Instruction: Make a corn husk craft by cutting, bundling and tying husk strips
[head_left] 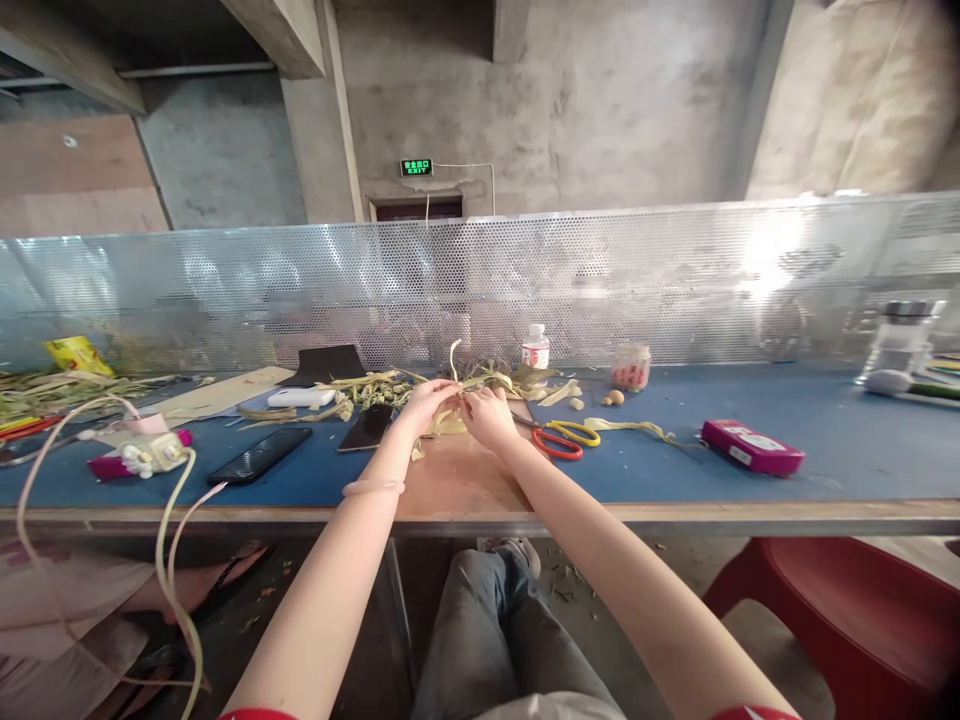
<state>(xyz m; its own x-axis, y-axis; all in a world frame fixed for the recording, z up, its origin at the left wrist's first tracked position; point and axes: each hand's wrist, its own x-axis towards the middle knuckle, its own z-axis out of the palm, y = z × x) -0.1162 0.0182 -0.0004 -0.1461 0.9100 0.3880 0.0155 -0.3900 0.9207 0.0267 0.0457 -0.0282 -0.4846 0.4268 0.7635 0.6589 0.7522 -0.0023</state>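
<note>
Frame centre: left hand [429,406] pinches strip [453,360]; right hand [491,417] curls beside it, grip unclear from here. Apparent step: strip handling; next move needs steady tension.

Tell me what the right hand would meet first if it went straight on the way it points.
Beyond the pale plant strips at its fingertips, the right hand would probably meet the left hand first; depth is unclear.

Bare arms [330,590] reach forward, left hand [429,408] and right hand [489,415] close together.
</note>
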